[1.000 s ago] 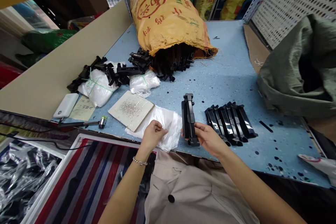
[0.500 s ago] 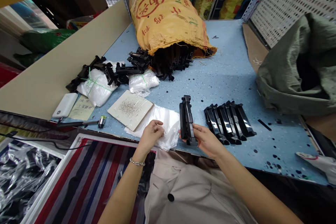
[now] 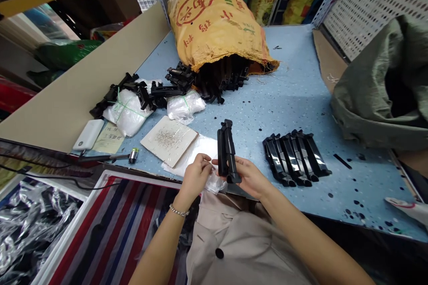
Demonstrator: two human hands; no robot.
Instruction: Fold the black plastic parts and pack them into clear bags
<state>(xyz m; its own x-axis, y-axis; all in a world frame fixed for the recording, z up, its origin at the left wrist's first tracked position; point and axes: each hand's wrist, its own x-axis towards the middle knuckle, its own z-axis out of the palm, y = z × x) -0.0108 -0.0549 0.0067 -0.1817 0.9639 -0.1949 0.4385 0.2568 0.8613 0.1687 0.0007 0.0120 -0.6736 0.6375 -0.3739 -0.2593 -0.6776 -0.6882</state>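
My right hand point(image 3: 248, 176) grips a long black plastic part point(image 3: 226, 150), held upright over the near edge of the blue table point(image 3: 290, 93). My left hand point(image 3: 196, 174) is closed, its fingers pinching a clear plastic bag point(image 3: 200, 151) from the small stack lying on the table. The two hands are close together. A row of several finished black parts point(image 3: 296, 156) lies to the right of my right hand.
A yellow sack point(image 3: 214, 18) spills black parts at the table's back. White tied bags point(image 3: 127, 111), a beige tile with small screws point(image 3: 169, 139), a power bank point(image 3: 88, 133) and a screwdriver point(image 3: 110, 157) lie left. A green sack point(image 3: 384, 84) sits right. A striped bag point(image 3: 110, 227) lies below.
My right hand has carried the black part leftward to meet my left hand. My left hand has lifted the edge of the clear bag towards the part.
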